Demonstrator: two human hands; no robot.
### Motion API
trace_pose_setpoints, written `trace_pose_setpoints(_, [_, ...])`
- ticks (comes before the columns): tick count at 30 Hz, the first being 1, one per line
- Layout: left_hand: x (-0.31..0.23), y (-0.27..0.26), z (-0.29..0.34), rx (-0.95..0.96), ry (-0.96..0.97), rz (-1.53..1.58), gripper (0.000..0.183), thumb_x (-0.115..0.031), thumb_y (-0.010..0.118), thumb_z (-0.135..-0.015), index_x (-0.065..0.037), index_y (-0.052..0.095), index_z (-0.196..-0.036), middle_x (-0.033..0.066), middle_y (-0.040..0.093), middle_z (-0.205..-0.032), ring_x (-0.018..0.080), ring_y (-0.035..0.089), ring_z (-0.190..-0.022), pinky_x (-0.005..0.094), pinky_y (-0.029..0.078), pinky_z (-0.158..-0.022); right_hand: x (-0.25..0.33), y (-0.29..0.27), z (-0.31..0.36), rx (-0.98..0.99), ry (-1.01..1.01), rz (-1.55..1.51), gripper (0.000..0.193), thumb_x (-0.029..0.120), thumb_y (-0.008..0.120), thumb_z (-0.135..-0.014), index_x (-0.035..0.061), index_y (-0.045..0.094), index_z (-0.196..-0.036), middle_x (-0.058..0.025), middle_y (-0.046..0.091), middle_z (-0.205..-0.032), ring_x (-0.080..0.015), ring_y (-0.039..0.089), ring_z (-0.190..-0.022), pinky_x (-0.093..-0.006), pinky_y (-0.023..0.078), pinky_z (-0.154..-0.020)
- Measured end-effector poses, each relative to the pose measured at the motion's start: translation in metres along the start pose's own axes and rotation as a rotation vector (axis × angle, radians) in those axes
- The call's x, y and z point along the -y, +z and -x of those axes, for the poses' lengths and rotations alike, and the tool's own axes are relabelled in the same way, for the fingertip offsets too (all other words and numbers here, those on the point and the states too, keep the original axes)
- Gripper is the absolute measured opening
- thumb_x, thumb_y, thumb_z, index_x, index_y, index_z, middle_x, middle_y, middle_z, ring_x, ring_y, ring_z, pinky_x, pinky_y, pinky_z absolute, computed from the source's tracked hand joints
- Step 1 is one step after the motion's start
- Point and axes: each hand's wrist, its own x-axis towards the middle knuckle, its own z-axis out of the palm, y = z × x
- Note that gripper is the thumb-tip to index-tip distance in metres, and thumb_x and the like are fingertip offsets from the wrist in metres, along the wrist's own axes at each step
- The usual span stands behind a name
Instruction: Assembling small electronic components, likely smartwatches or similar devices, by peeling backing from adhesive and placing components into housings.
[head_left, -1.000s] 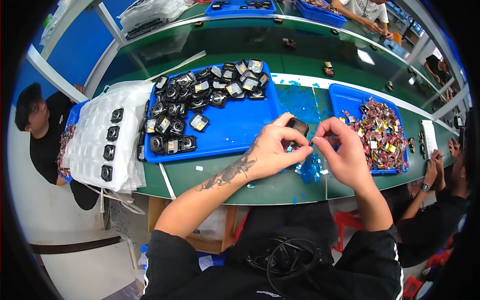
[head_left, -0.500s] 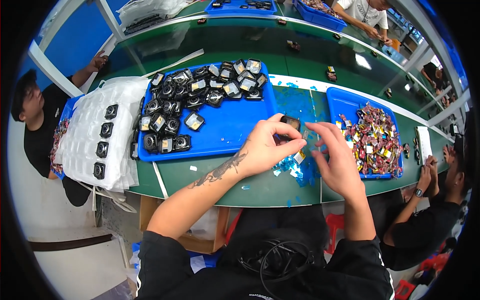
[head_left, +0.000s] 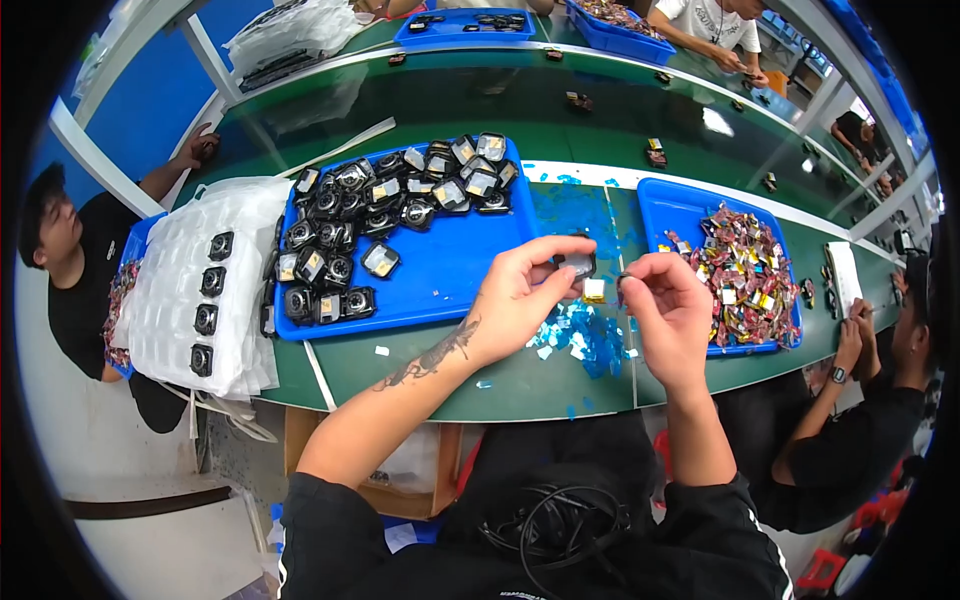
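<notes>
Between the thumb and fingers of my left hand (head_left: 515,300) is a dark watch case (head_left: 578,265), tilted, with a greyish face showing. Just below it, close to the left fingertips, appears a small white and yellow piece like a battery (head_left: 594,292); whether it is joined to the case I cannot tell. Beside it on the right, my right hand (head_left: 668,310) is closed in a pinch. A tiny dark bit shows at its fingertips, too small to name. Blue film scraps (head_left: 585,340) lie on the green table (head_left: 460,375) beneath both hands.
A blue tray (head_left: 450,270) of black watch cases (head_left: 380,195) stands left. Another blue tray (head_left: 655,215) holds small red and yellow parts (head_left: 745,275). White moulded trays (head_left: 160,270) with several black cases are stacked far left. Co-workers sit left, right and across the belt (head_left: 480,105).
My right hand's fingers have gone from spread to pinched, a little lower. The watch case has turned in my left hand, showing its greyish face. The whole view has shifted slightly.
</notes>
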Motion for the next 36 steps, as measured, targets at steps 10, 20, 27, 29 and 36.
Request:
trace_pose_setpoints(10, [0.005,0.005,0.002,-0.069,0.131,-0.089,0.042,0.007,0.048,-0.093,-0.001,0.046,-0.134,0.0141,0.059,-0.126,0.0177,0.058,-0.115,0.0271,0.048,-0.095,-0.004,0.033,-0.017,-0.101,-0.106,0.476,0.008,-0.001,0.069,-0.081,-0.001,0.067,-0.089,-0.007,0.068,-0.079,-0.0089,0.055,-0.057,-0.023,0.045,-0.054])
trace_pose_setpoints(20, [0.002,0.005,0.002,-0.02,0.089,0.011,0.042,0.005,0.051,-0.093,0.007,0.045,-0.134,0.0174,0.056,-0.129,0.0199,0.056,-0.119,0.0302,0.046,-0.101,-0.006,0.033,-0.019,-0.117,-0.055,0.39,0.008,0.0,0.07,-0.081,-0.002,0.068,-0.088,-0.0033,0.066,-0.072,-0.0042,0.046,-0.053,-0.0218,0.041,-0.05])
trace_pose_setpoints(27, [0.002,0.007,0.003,-0.022,0.098,-0.01,0.043,0.005,0.051,-0.093,0.007,0.045,-0.135,0.018,0.057,-0.129,0.0196,0.057,-0.117,0.0301,0.047,-0.1,0.001,0.03,-0.02,-0.085,-0.028,0.462,0.008,0.004,0.071,-0.08,-0.0005,0.069,-0.087,-0.0019,0.067,-0.073,-0.0037,0.043,-0.052,-0.0215,0.037,-0.048])
trace_pose_setpoints(29, [0.002,0.008,0.005,-0.026,0.111,-0.066,0.043,0.005,0.051,-0.093,0.006,0.046,-0.135,0.0176,0.057,-0.128,0.0188,0.058,-0.116,0.0297,0.047,-0.099,0.002,0.029,-0.02,-0.099,-0.036,0.467,0.009,0.005,0.071,-0.079,-0.0001,0.07,-0.086,-0.0021,0.067,-0.073,-0.0038,0.043,-0.052,-0.0215,0.036,-0.048])
trace_pose_setpoints(36, [0.002,0.008,0.01,0.02,0.097,-0.153,0.044,0.005,0.05,-0.094,0.002,0.046,-0.137,0.0133,0.057,-0.129,0.0172,0.058,-0.114,0.029,0.047,-0.097,0.018,0.026,-0.018,-0.052,-0.01,0.573,0.008,0.006,0.073,-0.076,0.0014,0.067,-0.078,-0.002,0.061,-0.064,-0.0056,0.043,-0.052,-0.0229,0.036,-0.048])
